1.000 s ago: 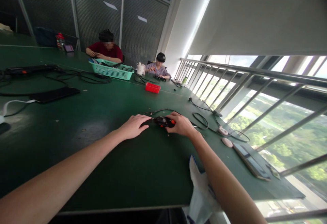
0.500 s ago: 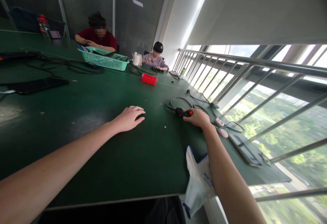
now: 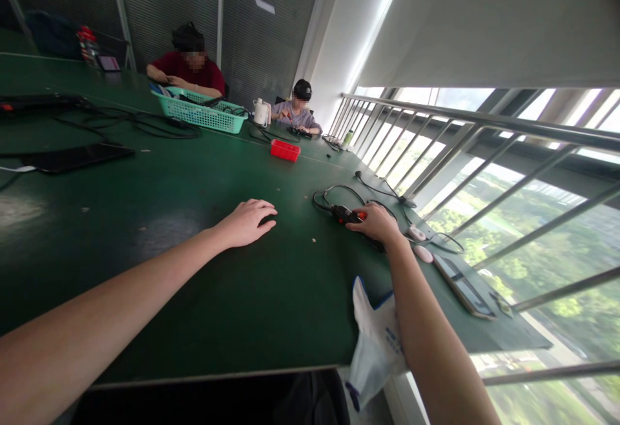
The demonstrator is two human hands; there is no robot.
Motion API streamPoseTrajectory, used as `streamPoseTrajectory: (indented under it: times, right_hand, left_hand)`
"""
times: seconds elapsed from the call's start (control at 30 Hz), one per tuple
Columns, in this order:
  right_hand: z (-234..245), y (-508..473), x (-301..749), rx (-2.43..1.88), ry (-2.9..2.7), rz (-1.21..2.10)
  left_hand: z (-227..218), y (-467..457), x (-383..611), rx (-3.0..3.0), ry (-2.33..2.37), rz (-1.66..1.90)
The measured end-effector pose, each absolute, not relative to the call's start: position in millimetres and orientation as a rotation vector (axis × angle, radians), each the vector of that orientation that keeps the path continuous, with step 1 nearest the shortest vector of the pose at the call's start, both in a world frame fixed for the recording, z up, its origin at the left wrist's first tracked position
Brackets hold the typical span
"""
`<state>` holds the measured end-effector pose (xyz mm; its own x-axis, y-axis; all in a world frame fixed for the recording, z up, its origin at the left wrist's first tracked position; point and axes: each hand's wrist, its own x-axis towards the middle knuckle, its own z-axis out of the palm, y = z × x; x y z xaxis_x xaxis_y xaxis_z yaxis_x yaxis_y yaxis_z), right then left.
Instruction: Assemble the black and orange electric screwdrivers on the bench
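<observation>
My left hand [image 3: 248, 223] lies palm down on the green table [image 3: 194, 315], its fingers stretched forward and the thumb apart, with nothing in it. To the right, my right hand [image 3: 376, 223] is wrapped over a black corded power tool with orange parts [image 3: 343, 214] lying on the table. My palm hides most of the tool's rear, and I cannot make out its exact kind. Its black cord loops on the tabletop just beyond. A white glove with blue edging [image 3: 375, 341] hangs over the near table edge, partly under my right forearm.
Farther off are a red tray [image 3: 285, 150], a turquoise basket [image 3: 203, 117] and a white jug [image 3: 261, 112]. A phone [image 3: 464, 286] and a round pale object [image 3: 423, 254] lie right, beside the metal railing [image 3: 475, 121]. A black tablet-like slab [image 3: 82, 157] lies left. Two people sit across.
The view has shifted very slightly. My right hand has shifted a little on the tool; my left hand stays flat in the same place.
</observation>
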<state>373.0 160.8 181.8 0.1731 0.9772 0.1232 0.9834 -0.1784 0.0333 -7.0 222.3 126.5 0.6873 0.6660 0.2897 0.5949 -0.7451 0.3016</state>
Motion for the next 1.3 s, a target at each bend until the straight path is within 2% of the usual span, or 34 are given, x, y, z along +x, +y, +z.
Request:
streamPoseTrajectory:
  times: [0.2, 0.47, 0.63, 0.93, 1.17, 1.3]
  right_hand:
    - [180.0, 155.9, 361.9, -2.402, -1.965, -0.316]
    - [202.3, 153.7, 330.1, -1.542, -1.814, -0.624]
    - [202.2, 156.4, 315.7, -1.599, -1.487, -0.603]
    - [184.6, 170.8, 317.1, -1.57, -1.519, -0.493]
    - [187.4, 174.1, 313.4, -1.824, -1.445, -0.774]
    - [188.1, 173.1, 313.5, -1.795, -1.453, -0.818]
  left_hand:
    - [125.5, 222.1, -7.1, 2.722, 1.033, 0.58]
    - [125.0, 221.9, -7.7, 2.727, 1.032, 0.582]
    - [126.5, 221.4, -6.5, 2.725, 1.039, 0.567]
    - [126.2, 221.1, -7.1, 2.73, 1.035, 0.578]
    - [123.3, 222.5, -6.6, 2.73, 1.03, 0.602]
    - [123.6, 222.6, -6.8, 2.721, 1.037, 0.588]
